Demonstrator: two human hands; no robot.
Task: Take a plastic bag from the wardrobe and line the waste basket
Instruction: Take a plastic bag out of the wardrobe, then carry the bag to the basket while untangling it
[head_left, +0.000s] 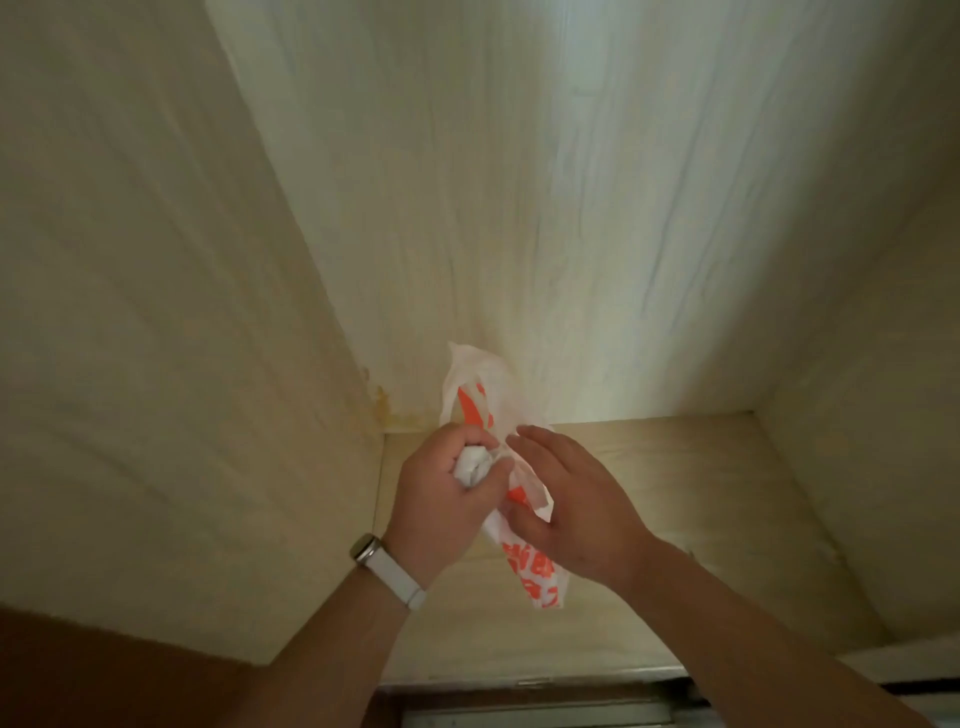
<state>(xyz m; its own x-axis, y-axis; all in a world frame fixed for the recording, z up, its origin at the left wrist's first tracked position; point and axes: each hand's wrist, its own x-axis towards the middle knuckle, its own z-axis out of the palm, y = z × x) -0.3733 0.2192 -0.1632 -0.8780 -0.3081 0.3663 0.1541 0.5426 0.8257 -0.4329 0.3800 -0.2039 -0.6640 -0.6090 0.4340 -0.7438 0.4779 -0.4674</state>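
Both hands are reaching into the wardrobe (519, 208), and the plastic bag (475, 395) is sitting between them, a little below the middle of the frame; it is white with orange print, crumpled and twisted lengthwise, one end sticking up toward the pale back panel and the other trailing down toward the lower centre, under the right wrist. The left hand (441, 493) is gripping the bag; its fingers are curled tight round a bunched white wad of plastic that is bulging out between the thumb and the knuckles. The right hand (571, 509) is lying across the bag from the right; its fingers are reaching over the plastic only slightly bent, its thumb is pressing against the near side, and a loose white flap is standing up in the gap between thumb and forefinger, so the hand is holding the bag in a loose pinch. The two hands are touching or nearly touching over the bag; which of the two I cannot tell.

A watch (363, 548) on a white strap (395, 577) is sitting on the left wrist, toward the lower left. The hands are hovering over the light wooden shelf board (675, 493); a yellowish stain (384, 405) is showing in the back left corner, just left of the bag's upper end. A metal rail (545, 712) is running along the bottom edge of the frame.
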